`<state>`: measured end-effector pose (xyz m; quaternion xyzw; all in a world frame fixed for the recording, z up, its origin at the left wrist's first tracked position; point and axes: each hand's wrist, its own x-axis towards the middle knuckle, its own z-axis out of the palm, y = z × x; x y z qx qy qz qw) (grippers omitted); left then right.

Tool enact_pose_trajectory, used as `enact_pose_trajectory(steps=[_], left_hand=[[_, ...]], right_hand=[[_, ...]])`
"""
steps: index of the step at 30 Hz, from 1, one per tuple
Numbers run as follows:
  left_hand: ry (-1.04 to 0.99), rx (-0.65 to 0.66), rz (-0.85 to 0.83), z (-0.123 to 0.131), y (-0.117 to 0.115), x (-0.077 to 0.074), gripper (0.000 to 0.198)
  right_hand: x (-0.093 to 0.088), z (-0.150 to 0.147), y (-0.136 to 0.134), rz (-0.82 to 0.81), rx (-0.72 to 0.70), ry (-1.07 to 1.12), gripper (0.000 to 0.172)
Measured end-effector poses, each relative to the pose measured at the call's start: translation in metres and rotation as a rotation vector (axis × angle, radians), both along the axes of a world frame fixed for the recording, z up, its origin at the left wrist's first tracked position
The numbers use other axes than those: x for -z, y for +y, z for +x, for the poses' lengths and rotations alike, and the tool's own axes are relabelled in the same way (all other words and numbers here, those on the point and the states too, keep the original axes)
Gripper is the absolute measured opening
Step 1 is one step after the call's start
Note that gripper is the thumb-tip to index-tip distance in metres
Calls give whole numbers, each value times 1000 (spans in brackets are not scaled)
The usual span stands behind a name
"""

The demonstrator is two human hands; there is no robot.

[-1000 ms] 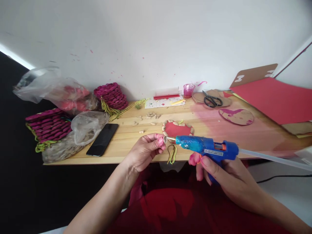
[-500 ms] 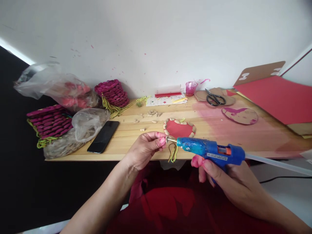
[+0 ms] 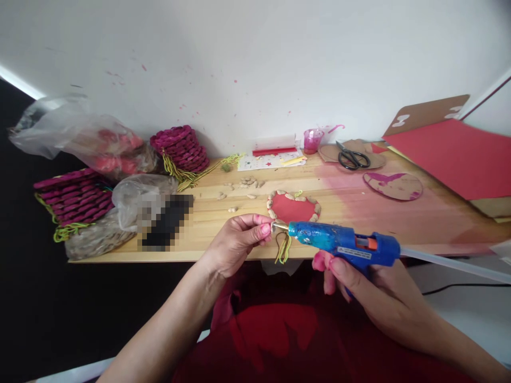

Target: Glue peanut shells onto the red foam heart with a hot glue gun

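Observation:
My left hand (image 3: pixel 239 242) pinches a small pale shell piece (image 3: pixel 272 228) between thumb and fingertips, just over the table's front edge. My right hand (image 3: pixel 365 290) grips a blue glue gun (image 3: pixel 343 244), whose metal nozzle touches that piece. A clear glue stick (image 3: pixel 451 263) sticks out of the gun's back to the right. Right behind lies a red heart (image 3: pixel 293 208) rimmed with shell pieces. Yellow-green threads (image 3: pixel 282 250) hang at the table edge under the nozzle.
Loose shells (image 3: pixel 245 185) lie behind the heart on the wooden table (image 3: pixel 223 223). Plastic bags (image 3: pixel 120 213), woven magenta baskets (image 3: pixel 181 149) and a dark flat object stand at the left. Scissors (image 3: pixel 351 158), a pink cup (image 3: pixel 311 140), a cardboard disc (image 3: pixel 393 185) and red paper (image 3: pixel 455 157) are at the right.
Both hands stay almost still, with the nozzle kept against the piece. The view has shifted slightly, nothing on the table moved.

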<state>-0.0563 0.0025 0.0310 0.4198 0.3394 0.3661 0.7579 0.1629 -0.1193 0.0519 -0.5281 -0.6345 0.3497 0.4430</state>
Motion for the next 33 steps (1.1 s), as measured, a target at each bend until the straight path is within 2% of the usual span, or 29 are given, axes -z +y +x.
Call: enact_pose_trajectory(steps=[9, 21, 33], left_hand=[[-27, 25, -23, 0, 0, 3, 30], [-36, 31, -32, 0, -1, 4, 31], [-71, 47, -20, -1, -1, 4, 29]], right_hand=[[4, -2, 2, -8, 15, 15, 25], [3, -2, -1, -23, 33, 6, 35], [4, -1, -1, -31, 30, 6, 31]])
